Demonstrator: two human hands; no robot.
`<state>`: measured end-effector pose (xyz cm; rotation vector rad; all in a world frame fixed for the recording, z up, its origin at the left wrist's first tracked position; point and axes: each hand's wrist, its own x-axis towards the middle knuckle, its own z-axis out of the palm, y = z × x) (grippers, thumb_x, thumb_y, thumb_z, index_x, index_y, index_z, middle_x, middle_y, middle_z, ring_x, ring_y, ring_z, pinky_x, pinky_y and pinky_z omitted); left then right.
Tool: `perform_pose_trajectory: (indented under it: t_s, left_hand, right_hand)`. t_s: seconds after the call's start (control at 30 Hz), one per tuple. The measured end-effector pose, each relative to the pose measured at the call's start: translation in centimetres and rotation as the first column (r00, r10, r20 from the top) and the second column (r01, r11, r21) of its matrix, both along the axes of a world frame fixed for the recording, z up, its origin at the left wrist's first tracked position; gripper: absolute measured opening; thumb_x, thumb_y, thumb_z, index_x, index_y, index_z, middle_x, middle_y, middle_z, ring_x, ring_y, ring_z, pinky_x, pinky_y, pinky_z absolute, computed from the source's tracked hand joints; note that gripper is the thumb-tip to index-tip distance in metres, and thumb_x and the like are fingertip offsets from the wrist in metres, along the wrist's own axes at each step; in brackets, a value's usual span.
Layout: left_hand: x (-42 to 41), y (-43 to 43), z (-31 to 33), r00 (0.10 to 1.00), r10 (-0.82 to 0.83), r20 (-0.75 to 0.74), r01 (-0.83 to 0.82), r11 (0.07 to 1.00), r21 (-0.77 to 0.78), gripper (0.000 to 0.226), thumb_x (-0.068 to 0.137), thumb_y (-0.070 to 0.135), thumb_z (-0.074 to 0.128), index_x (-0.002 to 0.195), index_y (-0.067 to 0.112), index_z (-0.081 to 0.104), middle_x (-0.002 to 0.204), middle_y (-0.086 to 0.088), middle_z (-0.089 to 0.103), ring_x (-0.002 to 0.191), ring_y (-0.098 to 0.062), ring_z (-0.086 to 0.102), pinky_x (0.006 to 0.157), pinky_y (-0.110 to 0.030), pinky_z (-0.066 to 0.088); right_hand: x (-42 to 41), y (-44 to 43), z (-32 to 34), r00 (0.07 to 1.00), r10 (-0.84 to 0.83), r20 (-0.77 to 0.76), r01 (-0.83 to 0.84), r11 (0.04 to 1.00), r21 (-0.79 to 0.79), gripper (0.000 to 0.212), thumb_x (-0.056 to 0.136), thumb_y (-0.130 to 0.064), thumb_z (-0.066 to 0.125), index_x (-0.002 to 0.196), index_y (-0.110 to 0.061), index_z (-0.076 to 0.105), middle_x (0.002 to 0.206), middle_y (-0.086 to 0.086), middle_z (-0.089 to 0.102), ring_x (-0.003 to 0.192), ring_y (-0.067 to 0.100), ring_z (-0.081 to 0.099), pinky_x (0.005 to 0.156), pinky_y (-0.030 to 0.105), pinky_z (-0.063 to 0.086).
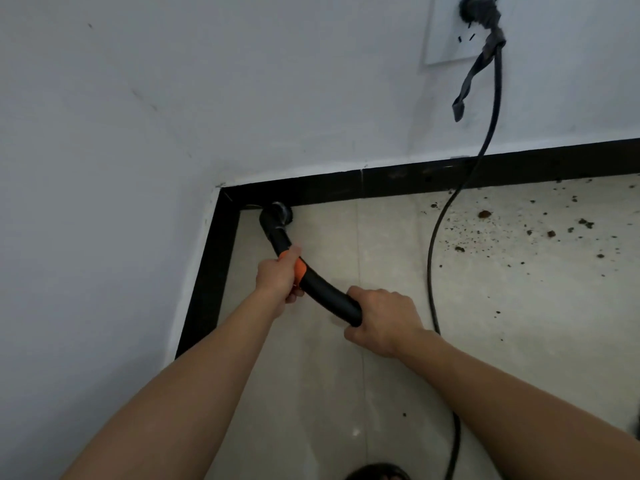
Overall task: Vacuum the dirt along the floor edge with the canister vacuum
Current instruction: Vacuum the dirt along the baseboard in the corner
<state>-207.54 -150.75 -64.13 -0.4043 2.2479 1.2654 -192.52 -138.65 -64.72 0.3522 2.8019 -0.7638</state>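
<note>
Black with an orange band, the hose (pixel 325 289) ran from the right hand (pixel 381 318) through the left hand (pixel 278 277) to the nozzle (pixel 277 214), which sat in the corner against the skirting (pixel 381 183). Both hands' fingers were curled round the hose, the left nearer the nozzle. The dirt (pixel 519 233) lay well to the right along the skirting, past the cord (pixel 436 237), so the sweep probably had to go rightward.

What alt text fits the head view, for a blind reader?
Two hands grip a curved black vacuum tube, the left hand on its orange band, the right hand further back, its brush nozzle in the floor corner by the black baseboard. To the right, dirt lies scattered on pale tiles beyond a power cord plugged into a wall socket.
</note>
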Motion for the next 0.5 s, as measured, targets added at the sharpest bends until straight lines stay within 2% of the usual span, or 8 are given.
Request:
perform_pose_trajectory:
  t_s: [0.07, 0.13, 0.37, 0.5]
  left_hand:
    - [-0.4, 0.9, 0.1, 1.000, -0.015, 0.013, 0.015, 1.000, -0.002, 0.050, 0.088, 0.053, 0.059, 0.100, 0.005, 0.052, 0.072, -0.014, 0.059, 0.045, -0.022, 0.053, 0.038, -0.023, 0.037]
    - [0.0, 1.0, -0.1, 1.000, -0.014, 0.014, 0.014, 1.000, -0.001, 0.046, 0.088, 0.050, 0.059, 0.096, 0.005, 0.054, 0.068, -0.013, 0.058, 0.043, -0.021, 0.052, 0.037, -0.022, 0.035]
    - [2.8, -4.4, -0.4, 0.988, 0.149, -0.050, -0.150, 0.988, -0.035, 0.037, 0.088, 0.042, 0.060, 0.083, 0.006, 0.055, 0.066, -0.013, 0.055, 0.043, -0.022, 0.049, 0.035, -0.019, 0.032]
    - [4.8, -5.8, 0.4, 0.988, 0.156, -0.021, -0.156, 0.987, -0.040, 0.035, 0.088, 0.041, 0.061, 0.080, 0.008, 0.054, 0.065, -0.011, 0.053, 0.042, -0.020, 0.046, 0.036, -0.020, 0.030]
  right_hand:
    - [-0.1, 0.2, -0.1, 1.000, -0.028, -0.004, 0.028, 1.000, -0.003, 0.036, 0.082, -0.041, 0.063, 0.113, -0.026, 0.053, 0.098, -0.002, 0.066, 0.084, 0.021, 0.063, 0.067, 0.029, 0.045]
    - [0.3, 0.4, -0.1, 1.000, -0.019, 0.004, 0.019, 1.000, -0.017, 0.036, 0.081, -0.041, 0.064, 0.112, -0.026, 0.054, 0.098, -0.002, 0.066, 0.084, 0.021, 0.063, 0.067, 0.029, 0.045]
    - [0.3, -1.4, 0.1, 0.983, 0.179, 0.034, -0.176, 0.981, -0.078, 0.042, 0.080, -0.040, 0.067, 0.117, -0.025, 0.055, 0.101, 0.002, 0.066, 0.086, 0.022, 0.063, 0.068, 0.029, 0.045]
    - [1.7, -2.3, 0.5, 0.980, 0.191, 0.062, -0.183, 0.976, -0.118, 0.041, 0.080, -0.039, 0.069, 0.115, -0.025, 0.055, 0.098, 0.000, 0.065, 0.083, 0.021, 0.060, 0.069, 0.029, 0.045]
